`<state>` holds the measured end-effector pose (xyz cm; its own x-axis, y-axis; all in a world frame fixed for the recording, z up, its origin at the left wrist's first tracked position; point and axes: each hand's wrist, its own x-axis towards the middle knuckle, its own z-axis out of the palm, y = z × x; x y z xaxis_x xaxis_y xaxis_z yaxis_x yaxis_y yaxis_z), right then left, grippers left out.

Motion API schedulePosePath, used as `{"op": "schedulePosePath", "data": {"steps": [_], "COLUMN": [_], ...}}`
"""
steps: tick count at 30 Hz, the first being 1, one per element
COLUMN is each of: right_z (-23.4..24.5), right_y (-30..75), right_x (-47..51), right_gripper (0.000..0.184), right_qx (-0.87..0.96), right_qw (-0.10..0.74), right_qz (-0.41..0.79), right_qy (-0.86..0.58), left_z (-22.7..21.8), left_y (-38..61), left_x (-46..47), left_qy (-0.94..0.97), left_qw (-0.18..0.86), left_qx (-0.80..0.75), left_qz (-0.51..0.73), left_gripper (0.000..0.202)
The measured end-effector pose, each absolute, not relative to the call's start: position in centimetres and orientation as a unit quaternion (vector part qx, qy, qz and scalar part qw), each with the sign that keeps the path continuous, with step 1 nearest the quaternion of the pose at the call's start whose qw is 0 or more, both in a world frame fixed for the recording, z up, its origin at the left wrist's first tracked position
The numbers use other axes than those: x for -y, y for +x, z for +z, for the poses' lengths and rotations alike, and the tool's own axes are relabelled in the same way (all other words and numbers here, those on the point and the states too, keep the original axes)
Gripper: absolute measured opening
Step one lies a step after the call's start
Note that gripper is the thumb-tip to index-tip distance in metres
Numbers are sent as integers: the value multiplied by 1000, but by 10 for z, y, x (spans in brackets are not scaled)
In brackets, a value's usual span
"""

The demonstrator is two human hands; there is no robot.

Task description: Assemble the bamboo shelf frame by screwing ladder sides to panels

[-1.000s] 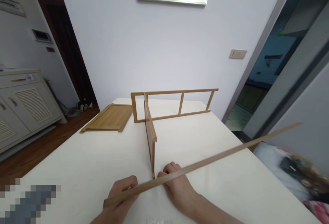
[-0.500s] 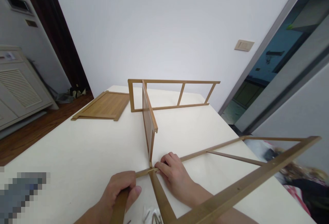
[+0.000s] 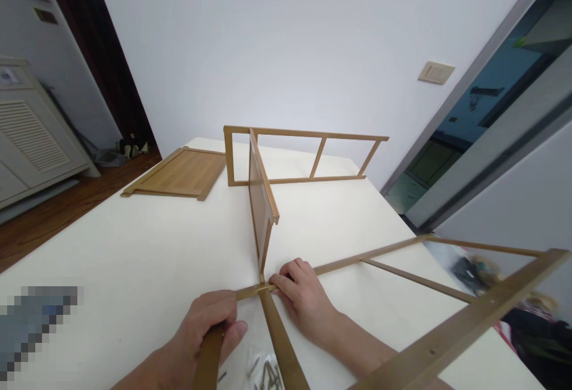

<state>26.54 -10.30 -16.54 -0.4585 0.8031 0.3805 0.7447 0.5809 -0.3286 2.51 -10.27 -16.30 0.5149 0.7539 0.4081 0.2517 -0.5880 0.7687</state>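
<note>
My left hand (image 3: 206, 325) is closed around the end corner of a ladder-like wooden frame (image 3: 388, 251), at lower left of centre. My right hand (image 3: 308, 306) has its fingers bent over that frame's lower rail, by the joint with an upright wooden panel (image 3: 261, 199). The panel's near lower corner meets the rail between my two hands; whether it is fully seated I cannot tell. Its far end meets a second wooden frame (image 3: 315, 157) standing on its long edge near the wall. One crossbar (image 3: 282, 342) of the near frame rises toward me between my forearms.
Another wooden panel (image 3: 179, 172) lies flat at the table's far left. A clear bag of screws (image 3: 267, 372) and a loose screw (image 3: 222, 376) are at the near edge of the white table (image 3: 156, 259). A pixelated patch covers the lower left.
The view has shifted slightly. The near frame's upper rail has tilted a little outward to the right and down. Both hands keep their places on the lower rail.
</note>
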Motion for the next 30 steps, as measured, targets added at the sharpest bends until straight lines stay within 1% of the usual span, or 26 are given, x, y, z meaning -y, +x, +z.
{"op": "schedulePosePath", "data": {"steps": [5,11,15,19,23,26,30], "right_z": [-165,-164,-158,-145,-129,-124,-125], "right_y": [264,260,259,256,252,248,245], "right_x": [102,106,114,123,132,138,141], "right_gripper": [20,19,17,16,23,28,37], "right_qx": [856,878,886,893,891,876,852], "right_qw": [254,225,228,218,218,218,260], "right_qz": [47,19,-63,-158,-247,-292,-322], "right_qy": [-447,-423,-398,-359,-313,-316,-322], "left_z": [-165,-162,-144,-119,-100,-95,-91], "left_y": [26,28,29,29,30,31,30], "left_x": [103,99,99,101,107,112,117], "left_qy": [765,670,604,596,583,568,557], "left_qw": [357,412,415,448,501,524,550], "left_qx": [-350,-449,-513,-506,-483,-475,-464], "left_qz": [406,424,447,434,420,420,416], "left_gripper": [33,49,56,61,62,60,58]}}
